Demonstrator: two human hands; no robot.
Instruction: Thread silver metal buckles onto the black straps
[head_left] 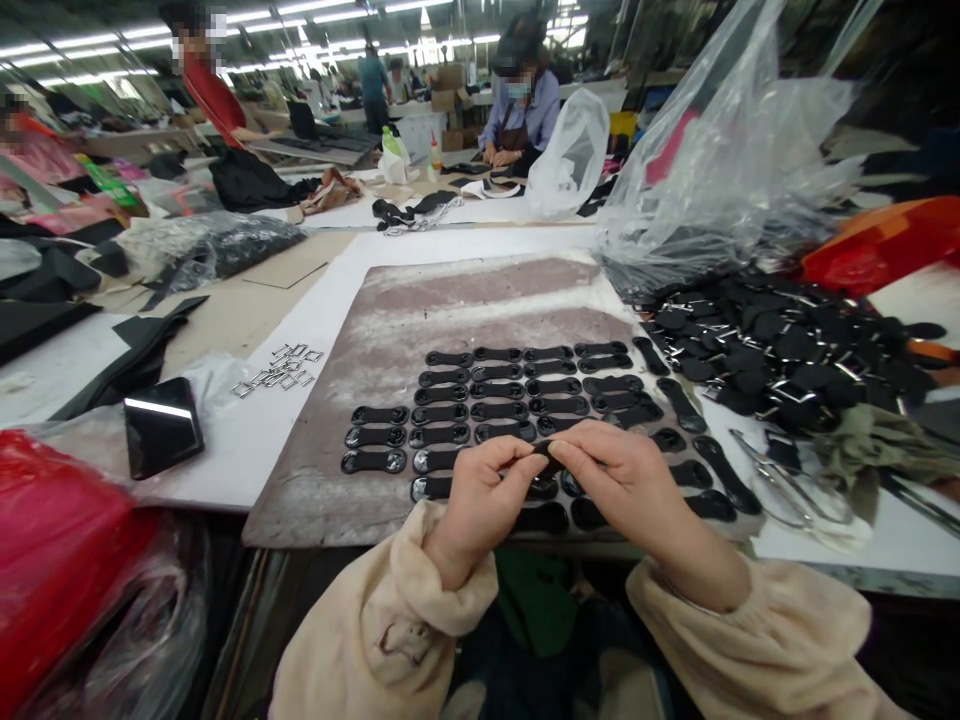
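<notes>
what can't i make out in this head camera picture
All in the head view:
Black piece between left hand and right hand: mostly covered by fingers.
Black strips beside the hands: partly covered by them.
Red bag: cut off by left edge.
Distant person in teal: small, blurred.

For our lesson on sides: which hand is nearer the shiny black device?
Left: the left hand is right of the device; the right hand is farther right, beyond the left.

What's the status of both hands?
Both hands, left and right, pinching one small black piece over the board. Rows of black pieces beneath. Scissors off right.
</notes>
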